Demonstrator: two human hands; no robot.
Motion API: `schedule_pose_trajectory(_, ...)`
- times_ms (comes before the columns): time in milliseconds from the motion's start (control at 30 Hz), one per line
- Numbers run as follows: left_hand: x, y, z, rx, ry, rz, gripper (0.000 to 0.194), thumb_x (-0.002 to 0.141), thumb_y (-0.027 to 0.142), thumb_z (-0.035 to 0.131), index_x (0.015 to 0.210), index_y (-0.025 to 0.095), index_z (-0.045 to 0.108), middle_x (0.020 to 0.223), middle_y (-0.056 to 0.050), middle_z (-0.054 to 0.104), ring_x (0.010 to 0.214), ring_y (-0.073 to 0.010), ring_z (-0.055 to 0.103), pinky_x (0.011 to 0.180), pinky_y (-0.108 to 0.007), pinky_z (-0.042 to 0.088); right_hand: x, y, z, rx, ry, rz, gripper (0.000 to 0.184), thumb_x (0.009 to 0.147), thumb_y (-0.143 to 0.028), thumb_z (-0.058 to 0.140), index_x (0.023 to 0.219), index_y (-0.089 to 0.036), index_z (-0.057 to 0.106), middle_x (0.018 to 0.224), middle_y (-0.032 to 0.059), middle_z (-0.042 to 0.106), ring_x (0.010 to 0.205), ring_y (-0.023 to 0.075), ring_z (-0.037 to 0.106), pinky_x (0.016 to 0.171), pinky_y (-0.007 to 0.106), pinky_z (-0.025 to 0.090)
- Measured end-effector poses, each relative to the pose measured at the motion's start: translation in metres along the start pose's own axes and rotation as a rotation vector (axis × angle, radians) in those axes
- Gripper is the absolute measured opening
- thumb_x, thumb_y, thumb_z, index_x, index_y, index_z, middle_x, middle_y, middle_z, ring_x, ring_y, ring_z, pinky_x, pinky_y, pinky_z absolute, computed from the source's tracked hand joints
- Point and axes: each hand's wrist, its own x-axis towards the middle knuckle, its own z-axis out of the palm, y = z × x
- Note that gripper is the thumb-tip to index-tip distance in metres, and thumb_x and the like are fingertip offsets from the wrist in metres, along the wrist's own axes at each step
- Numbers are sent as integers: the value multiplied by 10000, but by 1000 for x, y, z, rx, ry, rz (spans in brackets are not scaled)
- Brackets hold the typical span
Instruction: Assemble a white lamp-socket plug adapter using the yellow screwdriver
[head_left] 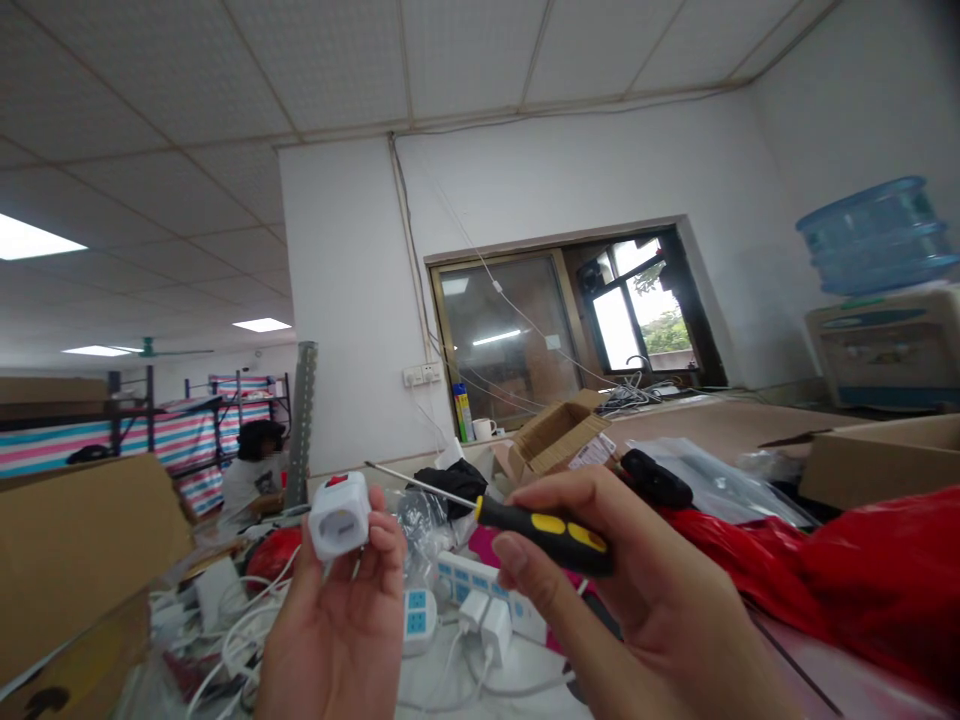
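Observation:
A small white socket adapter (340, 518) with a round recessed face and a red switch on top sits in the fingers of my left hand (337, 620), raised above the table. My right hand (622, 590) grips the black and yellow handle of a screwdriver (547, 535). Its thin metal shaft points left and up, and the tip stands just above and to the right of the adapter, seemingly apart from it. Below and between my hands lies a white power strip (480, 590) with blue sockets, and white plugs (484, 625) stand in front of it.
White cables (236, 640) tangle on the table at left beside a cardboard box (90, 560). An open carton (559, 435) stands at the back. Red plastic (862, 570) covers the right side, near a water dispenser (885, 345). A person (255, 470) sits in the left background.

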Motion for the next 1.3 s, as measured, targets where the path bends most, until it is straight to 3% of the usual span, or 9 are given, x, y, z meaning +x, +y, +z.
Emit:
schedule_pose_trajectory(167,-16,-11,14,-187,118,-207,406,1143,278,418,1308,33,697,1171,-236,722,961,-230,770,676,-289,734,7,12,-2,-93,-57,61,412,1079,-661,529,1120,-273,662,864,18,688,659,161,600,482,240,464)
schedule_pose_trajectory(267,-14,-17,4,-268,42,-308,437,1139,263,370,1365,57,682,1173,-217,717,870,-192,742,684,-299,720,9,15,-2,-123,-76,71,544,1079,-753,434,923,-257,593,804,25,653,750,183,625,504,260,422)
schedule_pose_trajectory(367,-6,-23,-15,-187,-95,-394,459,1121,310,370,1279,141,766,1184,-194,733,919,-243,723,794,-423,703,8,16,-1,-139,-115,141,612,1062,-814,359,884,-261,551,836,40,652,785,204,621,542,286,436)
schedule_pose_trajectory(467,0,-31,-27,17,-226,-343,441,1084,349,452,1135,160,846,1160,-185,782,970,-279,734,929,-480,663,6,20,2,-149,-181,150,555,1065,-779,411,968,-261,584,907,42,674,820,217,630,637,309,482)
schedule_pose_trajectory(633,-5,-38,-25,376,-317,-105,232,937,342,826,1096,179,872,1227,-153,818,1177,-275,743,1022,-359,632,7,32,6,-98,-203,70,282,1018,-533,672,1094,-265,628,1050,39,735,956,233,698,833,335,551)
schedule_pose_trajectory(767,-14,-36,-15,608,-343,13,387,786,442,978,1007,142,874,1058,-137,833,815,-182,722,796,-298,671,10,32,11,-102,-88,24,365,912,-485,805,1170,-243,714,1004,68,778,919,266,735,806,354,587)
schedule_pose_trajectory(933,-13,-32,-11,763,-307,-18,559,814,608,918,971,74,864,725,-88,745,538,-108,587,475,-190,507,13,30,21,-123,-48,-3,462,796,-489,903,1151,-232,756,936,66,777,941,291,738,824,373,601)
schedule_pose_trajectory(1200,-1,-35,-24,806,-199,-152,785,658,855,874,793,87,789,548,12,546,452,-38,392,416,-144,373,8,34,20,-30,-150,116,305,822,-375,842,1063,-224,732,1007,64,793,990,280,754,838,368,590)
schedule_pose_trajectory(1300,-2,-38,-20,776,-183,-117,767,635,836,901,807,97,793,557,2,585,454,-51,430,421,-161,370,7,32,19,19,-164,168,287,856,-362,785,1085,-209,707,1025,69,796,977,274,756,848,388,590)
